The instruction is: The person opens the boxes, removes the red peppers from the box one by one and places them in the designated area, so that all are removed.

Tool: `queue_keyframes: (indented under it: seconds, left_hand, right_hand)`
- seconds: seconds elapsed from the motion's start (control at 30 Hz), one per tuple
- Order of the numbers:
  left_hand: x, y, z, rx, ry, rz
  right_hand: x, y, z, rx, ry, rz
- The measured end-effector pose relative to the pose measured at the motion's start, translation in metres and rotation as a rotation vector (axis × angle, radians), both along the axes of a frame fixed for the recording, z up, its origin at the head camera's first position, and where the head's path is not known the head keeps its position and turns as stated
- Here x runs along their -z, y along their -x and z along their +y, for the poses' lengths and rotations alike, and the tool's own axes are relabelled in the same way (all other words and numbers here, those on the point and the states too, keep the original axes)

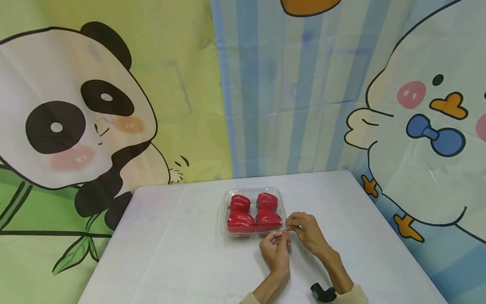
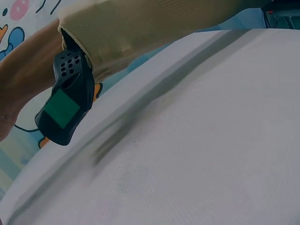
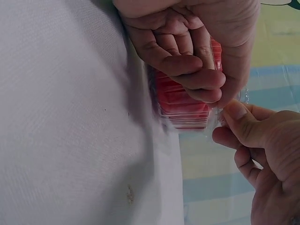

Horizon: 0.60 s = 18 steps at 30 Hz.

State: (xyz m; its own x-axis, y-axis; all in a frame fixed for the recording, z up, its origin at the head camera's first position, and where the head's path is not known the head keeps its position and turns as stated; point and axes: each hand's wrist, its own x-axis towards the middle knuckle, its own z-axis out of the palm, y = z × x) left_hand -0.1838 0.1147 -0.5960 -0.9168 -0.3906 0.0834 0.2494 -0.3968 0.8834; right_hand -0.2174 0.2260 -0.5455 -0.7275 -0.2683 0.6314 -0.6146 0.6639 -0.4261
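Observation:
A clear plastic clamshell box [image 1: 253, 192] with several red bell peppers [image 1: 241, 221] inside lies on the white table. At its near right corner are both hands. My left hand [image 1: 276, 253] has its fingers curled, with thumb and forefinger pinching the rim; in the right wrist view the left hand [image 3: 187, 51] covers part of the box's ridged side [image 3: 185, 119]. My right hand [image 1: 308, 231] pinches the same corner from the right. Close up, the right hand's thumb [image 3: 241, 119] and forefinger meet on the clear rim beside the left fingertips. The left wrist view shows neither hand's fingers.
The white table [image 1: 171, 245] ends at a back edge against printed curtains with a panda [image 1: 57, 109] and a chick [image 1: 429, 177]. A black device with a green patch [image 2: 61, 108] is worn at a wrist, by a beige sleeve [image 2: 122, 37].

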Motion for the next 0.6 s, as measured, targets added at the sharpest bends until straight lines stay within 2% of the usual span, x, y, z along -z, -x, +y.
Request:
queue_keyframes:
  seconds: [0.2,0.3,0.37,0.47,0.53,0.6]
  left_hand:
    - [0.001,-0.001,0.001,-0.015,0.012,-0.005]
    - [0.0,-0.002,0.001,-0.02,0.044,-0.032]
    - [0.0,-0.002,0.001,-0.033,0.074,-0.041]
    - [-0.001,0.0,0.0,-0.047,0.118,-0.069]
    - [0.0,0.001,-0.001,-0.042,0.124,-0.067]
    - [0.0,0.0,-0.001,-0.024,0.115,-0.086]
  right_hand:
    - [0.004,-0.003,-0.001,0.032,-0.002,0.014]
    - [0.003,-0.006,-0.005,-0.01,0.086,-0.03]
    - [-0.007,-0.009,-0.012,-0.038,0.133,-0.032]
    - [-0.029,-0.009,-0.024,-0.08,0.166,-0.005]
    - [-0.042,-0.006,-0.028,-0.056,0.132,0.042]
    - [-0.049,-0.003,-0.026,-0.043,0.137,0.036]
